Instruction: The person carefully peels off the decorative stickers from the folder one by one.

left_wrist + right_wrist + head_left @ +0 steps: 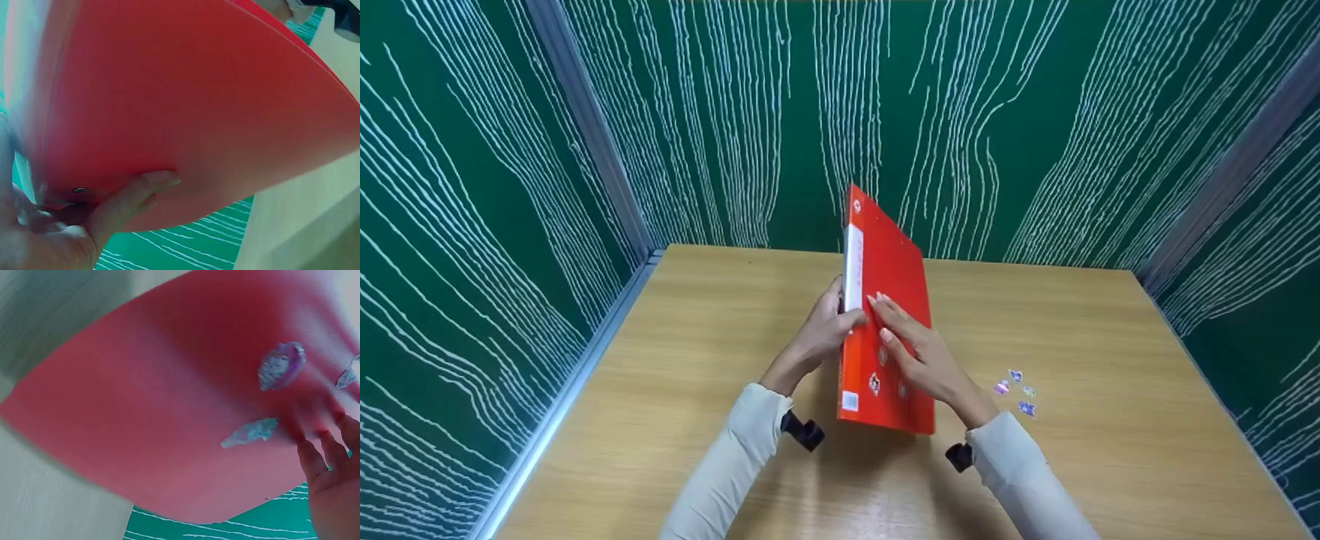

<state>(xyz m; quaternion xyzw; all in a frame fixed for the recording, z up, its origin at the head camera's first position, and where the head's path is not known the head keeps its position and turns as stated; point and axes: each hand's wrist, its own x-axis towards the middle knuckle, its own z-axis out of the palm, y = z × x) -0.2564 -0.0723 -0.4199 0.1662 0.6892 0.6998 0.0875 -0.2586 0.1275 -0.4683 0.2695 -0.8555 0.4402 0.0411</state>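
A red file folder (894, 255) stands raised and tilted above the table, its spine with a white label (853, 262) turned toward the left. My left hand (821, 330) grips it by the spine, the thumb over the near side and the other fingers mostly hidden behind. With fingers extended, my right hand (922, 356) touches the cover. In the right wrist view, fingertips (306, 449) press against the red cover beside shiny stickers (281, 365). The left wrist view shows the folder's other side, plain red, with one finger (160, 178) lying along it.
Several small shiny purple and pink stickers (1027, 408) lie on the wooden table (720, 315) to the right of the folder. Green panels with white wavy lines (705, 112) stand at the back and both sides. A black wrist camera (804, 431) hangs at the left cuff.
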